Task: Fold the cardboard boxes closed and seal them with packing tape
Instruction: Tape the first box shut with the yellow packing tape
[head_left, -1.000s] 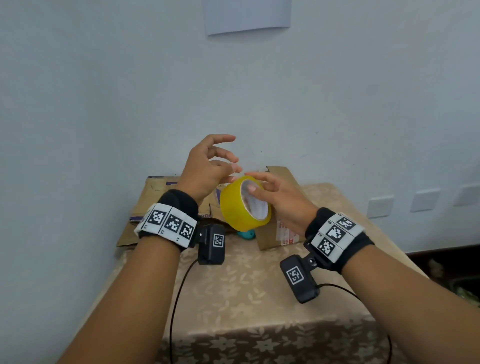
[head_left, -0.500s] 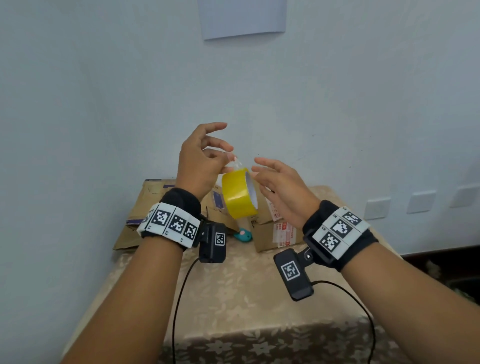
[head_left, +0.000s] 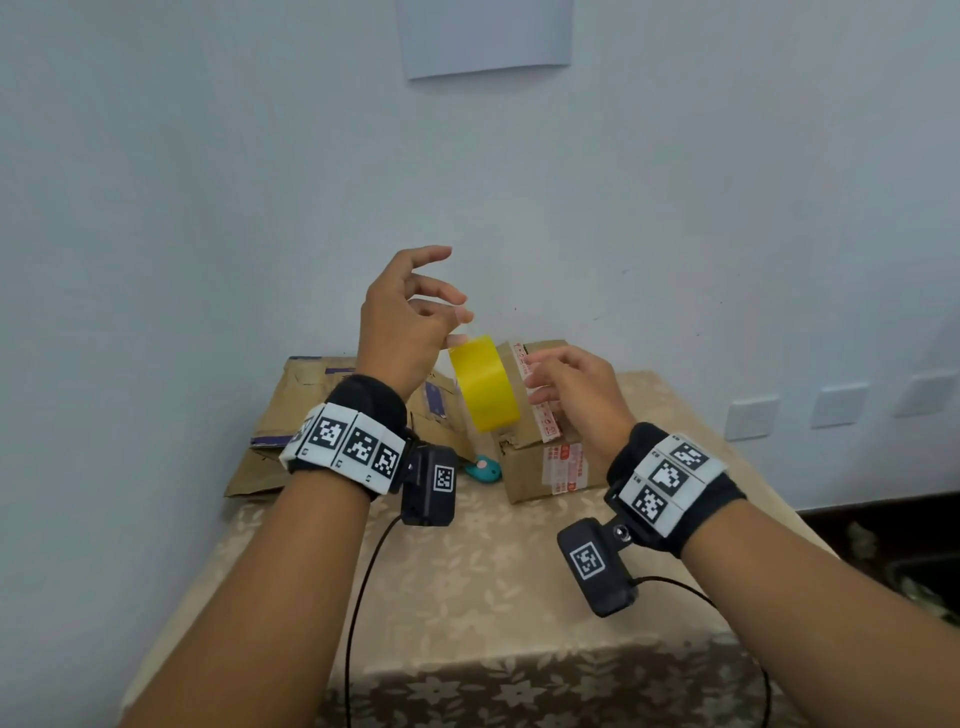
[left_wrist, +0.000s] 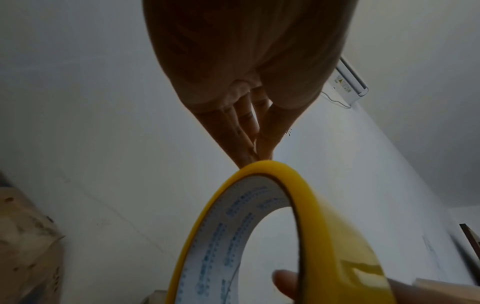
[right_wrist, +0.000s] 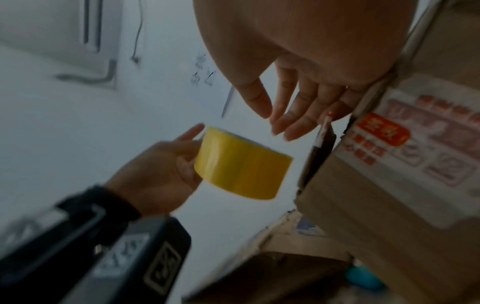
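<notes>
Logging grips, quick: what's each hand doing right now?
Left hand: pinches the yellow tape roll at its top edge.
Right hand: open, holding nothing.

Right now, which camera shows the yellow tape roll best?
Right wrist: the whole tape roll shows, gripped by the left hand. Head sees only its outer band; left wrist crops it.

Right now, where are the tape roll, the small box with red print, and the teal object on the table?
tape roll (head_left: 483, 384), head view, on its yellow outer band.
small box (head_left: 524, 475), head view, on its bare front cardboard face.
teal object (head_left: 484, 469), head view, on its visible body beside the box.
</notes>
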